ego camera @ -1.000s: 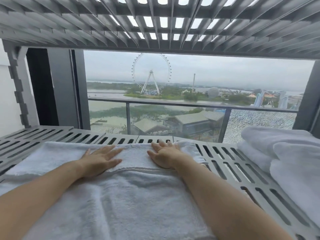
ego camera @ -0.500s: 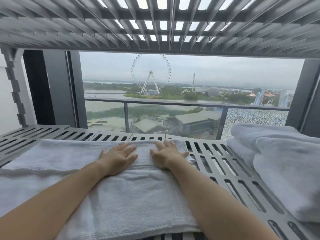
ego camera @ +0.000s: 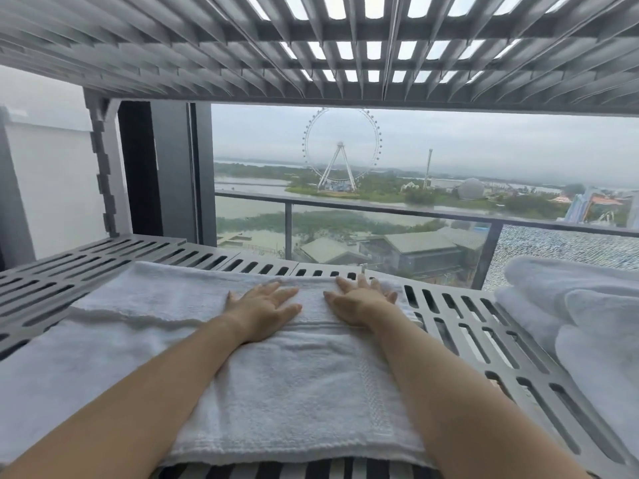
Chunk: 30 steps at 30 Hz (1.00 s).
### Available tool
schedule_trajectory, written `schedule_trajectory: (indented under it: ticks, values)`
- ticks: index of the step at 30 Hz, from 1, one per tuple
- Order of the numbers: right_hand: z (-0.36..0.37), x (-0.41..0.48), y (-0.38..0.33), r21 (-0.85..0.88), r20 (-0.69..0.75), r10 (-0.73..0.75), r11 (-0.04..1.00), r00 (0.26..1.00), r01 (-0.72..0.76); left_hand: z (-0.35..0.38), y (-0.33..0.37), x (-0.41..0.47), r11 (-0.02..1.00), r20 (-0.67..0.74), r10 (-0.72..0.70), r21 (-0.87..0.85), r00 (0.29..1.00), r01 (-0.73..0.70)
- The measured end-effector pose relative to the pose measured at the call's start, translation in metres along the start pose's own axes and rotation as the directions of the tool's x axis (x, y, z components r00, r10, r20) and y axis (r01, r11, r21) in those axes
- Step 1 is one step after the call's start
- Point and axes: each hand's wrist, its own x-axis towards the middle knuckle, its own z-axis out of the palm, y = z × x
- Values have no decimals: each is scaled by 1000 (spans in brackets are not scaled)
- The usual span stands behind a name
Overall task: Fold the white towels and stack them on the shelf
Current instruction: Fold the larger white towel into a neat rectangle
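Note:
A folded white towel (ego camera: 294, 392) lies flat on the grey slotted shelf (ego camera: 466, 333), reaching from the front edge toward the back. Both my hands lie palm down on its far part, fingers straight and spread. My left hand (ego camera: 264, 309) presses near the towel's middle. My right hand (ego camera: 359, 302) presses beside it, fingertips close to the towel's far right edge. A second layer of white towel (ego camera: 69, 357) spreads out to the left under the top one.
A stack of folded white towels (ego camera: 570, 312) sits at the right end of the shelf. Another slotted shelf (ego camera: 311, 46) hangs low overhead. Behind the shelf is a window with a balcony railing (ego camera: 415, 214). A notched grey upright (ego camera: 103, 174) stands at the back left.
Both hands have slid farther along the towel toward the back, and the left hand has moved in closer to the right. The towel lies flatter, and the view has shifted.

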Motion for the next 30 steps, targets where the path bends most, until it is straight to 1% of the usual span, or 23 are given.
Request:
schedule_trajectory:
  ticks: [3,5,7,8,10,11,12,13,15,17,19,20,22,27,29,30]
  values:
    - [1,3,0,-14,-4,14,1000,1000,-15,-2,-3,-6,1000,-12,0,-5,1000,0]
    - [3,4,1,-1,-21,2,1000,1000,-2,-4,-13,-14,999,-15,38,-10,999,-38]
    - [2,0,2,7,-106,-31,999,994,32,-5,-26,-25,997,-2,76,0,997,-76]
    - [1,-3,1,-4,-182,-79,997,980,79,-5,-32,-31,996,4,90,10,996,-90]
    - [0,-11,-4,-30,-313,-254,966,915,257,-6,-43,-42,993,8,119,25,993,-119]
    - [1,-15,-8,-25,-323,-340,936,883,351,-7,-46,-46,990,8,139,26,990,-139]
    - [3,-19,-16,-18,-300,-407,907,863,421,-8,-50,-49,987,4,157,23,988,-157]
    - [6,-23,-24,-11,-261,-453,885,853,466,-11,-53,-50,986,-6,169,18,986,-169]
    - [14,-31,-44,6,-171,-488,868,856,497,-15,-60,-52,988,-34,155,20,987,-154]
    - [23,-37,-65,-30,-62,-495,869,867,494,-16,-70,-54,991,-38,118,65,992,-115]
    - [31,-41,-76,-142,37,-479,866,877,480,-16,-78,-56,992,-14,98,86,995,-97]
    - [32,-42,-79,-174,64,-459,869,886,462,-16,-81,-58,992,-1,99,83,995,-98]
    - [31,-45,-78,-185,89,-402,892,911,412,-18,-87,-61,992,29,95,81,995,-97]
    - [25,-55,-71,-192,94,-225,952,970,239,-25,-117,-74,992,75,17,125,997,-26]
    - [24,-59,-80,-165,101,-194,964,976,209,-29,-127,-83,992,84,32,117,996,-42]
    - [26,-62,-86,-136,97,-208,966,973,220,-31,-129,-88,992,90,40,116,995,-50]
